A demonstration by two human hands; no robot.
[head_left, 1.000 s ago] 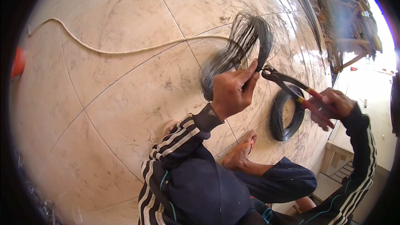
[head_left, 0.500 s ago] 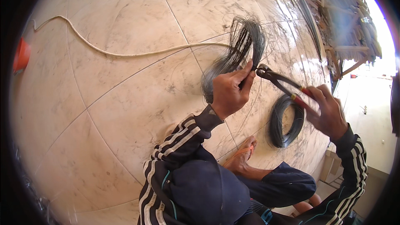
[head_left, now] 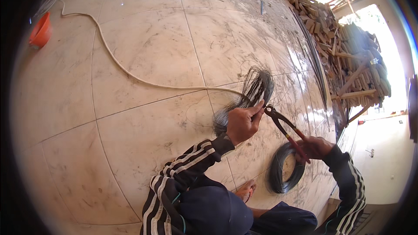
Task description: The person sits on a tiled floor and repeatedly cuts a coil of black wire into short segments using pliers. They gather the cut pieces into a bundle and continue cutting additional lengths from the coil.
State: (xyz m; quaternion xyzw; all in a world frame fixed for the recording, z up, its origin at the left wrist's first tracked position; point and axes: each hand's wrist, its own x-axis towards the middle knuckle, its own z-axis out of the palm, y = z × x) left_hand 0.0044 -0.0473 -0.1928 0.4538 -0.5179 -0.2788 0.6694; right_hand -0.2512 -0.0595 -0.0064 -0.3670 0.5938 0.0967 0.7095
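A bundle of thin dark wire (head_left: 257,88) lies looped on the tiled floor. My left hand (head_left: 244,124) is closed round its near end, with the thumb and fingers pinching the gathered strands. In my right hand (head_left: 317,147) are pincers (head_left: 283,126) with red-and-yellow handles. Their rounded jaws are at the wire beside my left fingertips; whether the jaws bite the wire is too small to tell. Just below the pincers, a round coil of dark wire (head_left: 275,175) rests on the floor, partly behind the handles and my right hand.
A pale cord (head_left: 143,80) runs across the tiles from the wire bundle toward an orange container (head_left: 41,30) at far left. Stacked wood (head_left: 352,65) stands at the far right. My sandalled foot (head_left: 246,190) is near the coil.
The pincers have turned, their handles now pointing more downward, and my right hand has swung lower, nearer the coil. My left hand keeps hold of the bundle. The whole view has shifted.
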